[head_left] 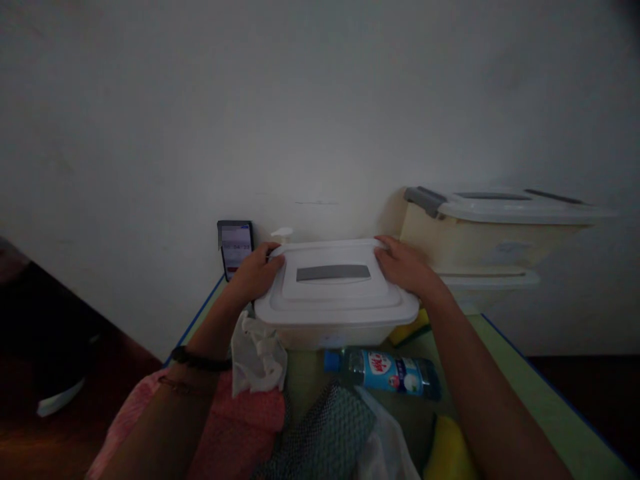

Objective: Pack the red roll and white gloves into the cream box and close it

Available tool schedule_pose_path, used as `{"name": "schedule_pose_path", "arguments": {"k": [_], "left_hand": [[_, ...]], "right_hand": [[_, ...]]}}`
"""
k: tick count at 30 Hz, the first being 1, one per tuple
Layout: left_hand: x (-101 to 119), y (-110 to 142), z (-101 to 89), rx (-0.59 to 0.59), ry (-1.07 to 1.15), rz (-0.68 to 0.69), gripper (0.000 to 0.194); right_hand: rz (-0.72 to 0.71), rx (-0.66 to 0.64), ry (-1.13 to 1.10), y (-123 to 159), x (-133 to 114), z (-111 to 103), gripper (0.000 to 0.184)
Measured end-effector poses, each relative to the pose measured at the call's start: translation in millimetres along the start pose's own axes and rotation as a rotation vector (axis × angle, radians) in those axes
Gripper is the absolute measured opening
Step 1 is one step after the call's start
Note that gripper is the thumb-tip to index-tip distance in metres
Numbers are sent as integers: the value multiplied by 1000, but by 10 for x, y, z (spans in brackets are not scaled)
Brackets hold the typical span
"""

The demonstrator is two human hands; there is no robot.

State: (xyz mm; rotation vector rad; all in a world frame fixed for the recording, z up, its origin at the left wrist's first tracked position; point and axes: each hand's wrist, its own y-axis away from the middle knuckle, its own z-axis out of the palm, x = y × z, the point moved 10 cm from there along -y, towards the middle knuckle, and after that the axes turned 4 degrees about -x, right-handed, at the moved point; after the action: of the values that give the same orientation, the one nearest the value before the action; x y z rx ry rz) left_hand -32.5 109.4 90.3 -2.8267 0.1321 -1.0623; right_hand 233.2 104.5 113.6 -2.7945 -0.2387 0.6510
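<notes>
A white plastic storage box with a lid (335, 300) and a grey lid handle (333, 273) sits against the wall on the table. My left hand (257, 270) grips the lid's far left corner, thumb on top and fingers curled over the edge. On the opposite side, my right hand (403, 265) holds the far right corner the same way, its fingertips partly hidden by the rim. Just in front of the box lies a bottle of blue liquid (393, 373) with a blue cap. A white cloth (259, 353) hangs crumpled beside the box's near left corner.
More lidded boxes (495, 233) are stacked at the right. A phone (237, 250) leans on the wall, and a white pump top (283, 233) shows behind the box. Red cloth (240, 420), grey-green cloth (325, 427) and yellow sponges (449, 450) lie nearer. Another person's shoe (61, 398) is at far left.
</notes>
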Motion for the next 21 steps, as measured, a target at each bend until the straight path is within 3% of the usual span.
{"name": "schedule_pose_path", "arguments": {"k": [21], "left_hand": [[51, 21, 61, -49, 12, -8, 53]], "right_hand": [[8, -52, 227, 23, -22, 38, 40]]}}
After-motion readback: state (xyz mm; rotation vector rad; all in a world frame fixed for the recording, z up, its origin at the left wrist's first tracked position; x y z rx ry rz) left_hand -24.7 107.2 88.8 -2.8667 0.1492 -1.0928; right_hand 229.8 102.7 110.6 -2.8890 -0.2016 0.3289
